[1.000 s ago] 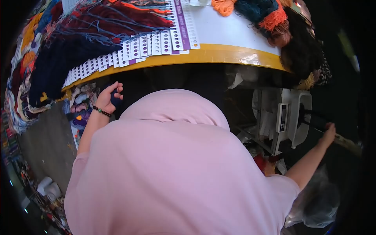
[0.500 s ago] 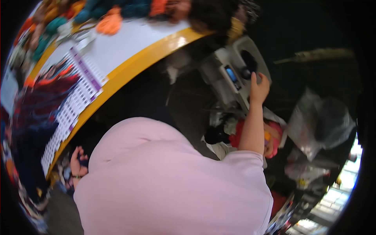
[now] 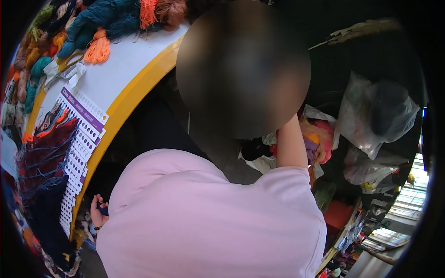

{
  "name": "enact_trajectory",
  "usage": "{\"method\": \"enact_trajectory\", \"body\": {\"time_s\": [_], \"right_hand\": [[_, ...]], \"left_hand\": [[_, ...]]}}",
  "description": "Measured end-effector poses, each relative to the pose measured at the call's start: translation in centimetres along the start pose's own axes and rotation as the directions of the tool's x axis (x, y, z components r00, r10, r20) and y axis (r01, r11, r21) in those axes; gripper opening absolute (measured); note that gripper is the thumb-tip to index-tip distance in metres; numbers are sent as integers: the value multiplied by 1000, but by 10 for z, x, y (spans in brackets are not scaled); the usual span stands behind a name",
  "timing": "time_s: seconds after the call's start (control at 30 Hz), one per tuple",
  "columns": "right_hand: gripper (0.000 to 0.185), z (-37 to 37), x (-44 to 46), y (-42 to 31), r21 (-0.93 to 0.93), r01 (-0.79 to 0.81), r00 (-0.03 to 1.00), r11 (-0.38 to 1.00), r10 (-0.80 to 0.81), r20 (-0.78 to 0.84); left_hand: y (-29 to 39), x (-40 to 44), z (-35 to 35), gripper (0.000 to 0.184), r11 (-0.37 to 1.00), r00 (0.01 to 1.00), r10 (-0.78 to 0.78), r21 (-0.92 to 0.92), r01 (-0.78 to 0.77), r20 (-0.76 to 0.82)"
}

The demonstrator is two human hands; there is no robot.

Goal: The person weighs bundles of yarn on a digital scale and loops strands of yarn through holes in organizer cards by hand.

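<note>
My left hand (image 3: 98, 211) is low at the left, beside my pink shirt (image 3: 208, 213) and below the table edge. Its fingers curl round something dark that I cannot make out. A beaded bracelet is on that wrist. My right forearm (image 3: 293, 143) reaches up into a round blurred patch, which hides the right hand and whatever it touches. Under that forearm lies a heap of colourful yarn (image 3: 320, 134). Punched thread cards (image 3: 83, 125) with dark red and navy threads (image 3: 39, 167) lie along the left part of the table.
The curved white table (image 3: 134, 51) has a yellow edge. On it are scissors (image 3: 62, 73), an orange skein (image 3: 98, 47) and teal yarn (image 3: 92, 21). Clear plastic bags (image 3: 371, 116) are at the right. Bright windows (image 3: 410, 194) show at the far right.
The view has swung right, so the table now lies at the left. My right hand reached to the white scale, then became hidden by the blurred patch. My left hand stays low.
</note>
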State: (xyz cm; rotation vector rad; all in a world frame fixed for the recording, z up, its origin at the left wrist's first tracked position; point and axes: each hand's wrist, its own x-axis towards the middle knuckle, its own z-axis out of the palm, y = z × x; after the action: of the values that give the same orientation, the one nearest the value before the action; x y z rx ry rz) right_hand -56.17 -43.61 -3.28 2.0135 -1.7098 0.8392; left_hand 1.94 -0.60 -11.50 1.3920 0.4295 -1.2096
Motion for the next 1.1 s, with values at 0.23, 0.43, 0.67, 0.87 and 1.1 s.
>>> {"method": "enact_trajectory", "body": {"time_s": [0.23, 0.43, 0.67, 0.87, 1.1], "right_hand": [[16, 12, -5, -6, -24, -75, 994, 997, 76, 84], [20, 15, -7, -6, -92, -92, 991, 991, 100, 90], [24, 16, -7, -17, -137, -78, 982, 987, 100, 157], [18, 25, 0, -34, -402, 90, 979, 911, -6, 204], [14, -56, 10, -284, 824, -506, 697, 253, -442, 564]], "left_hand": [[2, 8, -9, 12, 999, 998, -49, -21, 50, 24], [0, 10, -8, 12, 999, 999, -33, -16, 33, 2], [-1, 7, -5, 13, 1000, 1000, -11, -10, 11, -4], [0, -14, 1, 26, 993, 995, 99, -57, -99, -17], [19, -74, 50, 22, 838, 830, 517, 71, -540, 209]]}}
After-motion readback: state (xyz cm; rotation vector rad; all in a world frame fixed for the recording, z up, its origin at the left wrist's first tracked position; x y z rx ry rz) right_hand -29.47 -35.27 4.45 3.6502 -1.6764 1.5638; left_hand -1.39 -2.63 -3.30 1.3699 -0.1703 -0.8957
